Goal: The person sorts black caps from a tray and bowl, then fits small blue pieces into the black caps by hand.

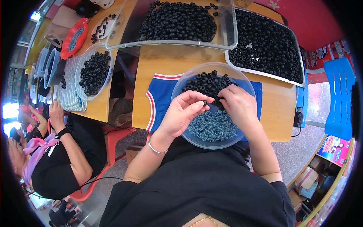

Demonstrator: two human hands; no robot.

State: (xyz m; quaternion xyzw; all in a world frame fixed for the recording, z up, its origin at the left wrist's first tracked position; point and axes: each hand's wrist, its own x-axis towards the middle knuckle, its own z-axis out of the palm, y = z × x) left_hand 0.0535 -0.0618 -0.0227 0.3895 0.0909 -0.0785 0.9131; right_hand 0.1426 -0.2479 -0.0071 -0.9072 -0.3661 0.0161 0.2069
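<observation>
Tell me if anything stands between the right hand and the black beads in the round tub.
Nothing visible does. The right hand is inside the tub's rim, its fingertips at the black beads. The left hand, pinching a single bead, is beside it, not between.

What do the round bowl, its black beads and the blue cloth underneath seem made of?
Bowl: likely clear, glossy plastic; blue shows through its wall. Black beads: perhaps plastic or painted wood, satin, with soft highlights. Blue cloth: probably matte fabric, judging by its striped trim.
</observation>
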